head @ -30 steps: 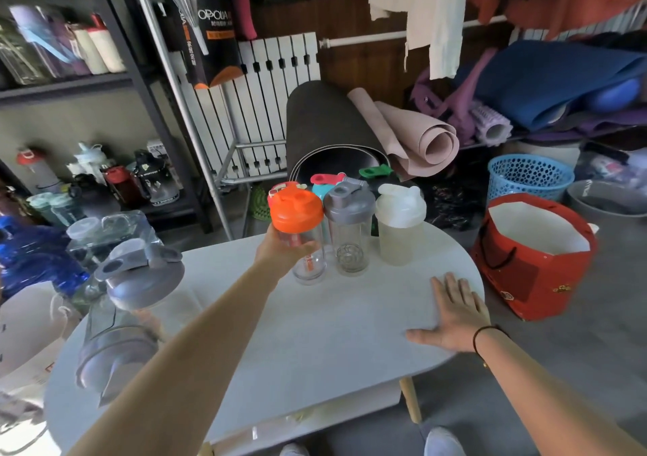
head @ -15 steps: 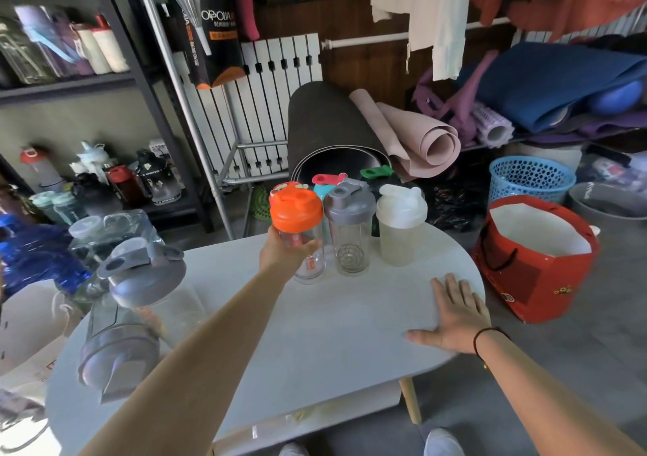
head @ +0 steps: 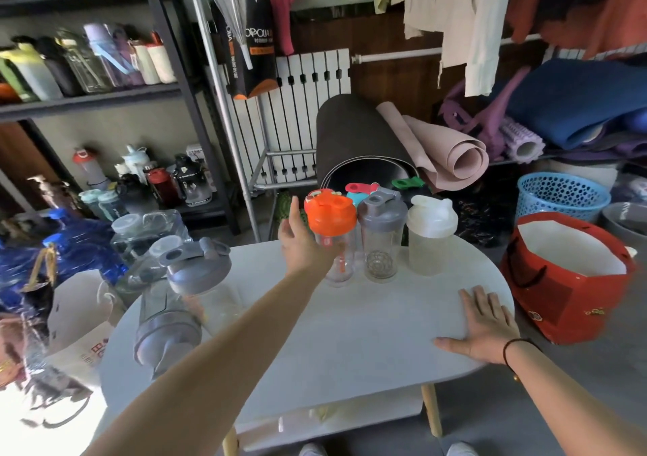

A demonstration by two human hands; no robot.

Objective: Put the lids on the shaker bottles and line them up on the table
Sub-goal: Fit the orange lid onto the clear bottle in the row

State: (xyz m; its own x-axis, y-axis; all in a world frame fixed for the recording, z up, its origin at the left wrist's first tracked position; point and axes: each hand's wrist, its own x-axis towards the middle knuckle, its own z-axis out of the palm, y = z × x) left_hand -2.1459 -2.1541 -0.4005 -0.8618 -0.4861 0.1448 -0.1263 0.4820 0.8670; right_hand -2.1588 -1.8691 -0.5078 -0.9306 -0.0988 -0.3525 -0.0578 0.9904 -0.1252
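three lidded shakers, orange-lidded bottle [head: 331,236] included, stand in a row on the table [head: 350,333]. left hand [head: 303,245] is spread beside it, apparently off it; right hand [head: 486,326] rests flat, fingers spread. one grey-lidded bottle [head: 196,280] remains apart.

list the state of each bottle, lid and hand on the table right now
orange-lid bottle: upright, lid on
grey-lid bottle: upright, lid on
white-lid bottle: upright, lid on
big grey-lid bottle: lid on, spout cap flipped open
left hand: open, beside the orange-lid bottle
right hand: flat on table

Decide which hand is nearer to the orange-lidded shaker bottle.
Left. The left hand is right beside the orange-lidded shaker bottle, fingers open; the right hand lies flat near the table edge, well away.
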